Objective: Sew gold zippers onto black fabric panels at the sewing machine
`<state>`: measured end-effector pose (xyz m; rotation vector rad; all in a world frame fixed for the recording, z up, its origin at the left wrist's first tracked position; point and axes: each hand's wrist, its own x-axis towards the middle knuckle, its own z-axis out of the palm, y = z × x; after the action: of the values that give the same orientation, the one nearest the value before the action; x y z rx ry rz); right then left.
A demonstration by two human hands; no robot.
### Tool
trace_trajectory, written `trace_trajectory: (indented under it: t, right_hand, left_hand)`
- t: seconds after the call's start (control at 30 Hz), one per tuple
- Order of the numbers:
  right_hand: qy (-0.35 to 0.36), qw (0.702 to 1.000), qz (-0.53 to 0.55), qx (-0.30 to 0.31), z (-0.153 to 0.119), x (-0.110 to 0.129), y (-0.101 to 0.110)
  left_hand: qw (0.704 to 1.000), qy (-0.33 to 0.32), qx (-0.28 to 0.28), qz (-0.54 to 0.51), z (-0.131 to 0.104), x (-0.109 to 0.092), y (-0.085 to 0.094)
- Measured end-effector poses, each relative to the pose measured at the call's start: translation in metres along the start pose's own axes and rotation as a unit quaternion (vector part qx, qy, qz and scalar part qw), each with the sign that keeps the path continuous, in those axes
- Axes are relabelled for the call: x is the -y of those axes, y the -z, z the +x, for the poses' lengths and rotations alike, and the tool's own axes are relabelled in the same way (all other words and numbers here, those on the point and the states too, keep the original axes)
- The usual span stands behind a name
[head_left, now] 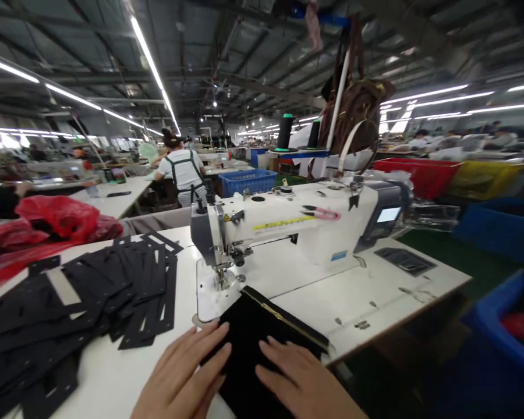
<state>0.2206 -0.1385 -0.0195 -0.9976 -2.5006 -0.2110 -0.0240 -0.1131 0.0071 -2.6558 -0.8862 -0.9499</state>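
left hand [184, 372] and right hand [300, 373] rest on black zippered fabric [243, 361].

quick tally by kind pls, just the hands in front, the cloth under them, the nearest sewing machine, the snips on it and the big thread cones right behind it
bare left hand and right hand: 2
black cloth with gold zip: 1
white and grey sewing machine: 1
pink-handled metal snips: 1
black thread cones with green tops: 2
total: 7

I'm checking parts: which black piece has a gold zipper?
The black cloth under the left hand and right hand; only it shows a gold zipper, unlike the black pile.
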Motion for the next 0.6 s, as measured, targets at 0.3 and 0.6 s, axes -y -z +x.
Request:
trace_trajectory:
  t: [0.3, 0.6]
  right_hand:
    - [-0.3, 0.951, 0.075, -0.016, -0.02, -0.045, -0.002]
    - [-0.211, 0.975, 0.051, -0.053, -0.03, -0.055, -0.023]
  left_hand:
    - [0.968, 0.056, 0.211, -0.125, 0.097, 0.023, -0.063]
    - [0.958, 0.04, 0.237, -0.156, 0.091, 0.031, -0.079]
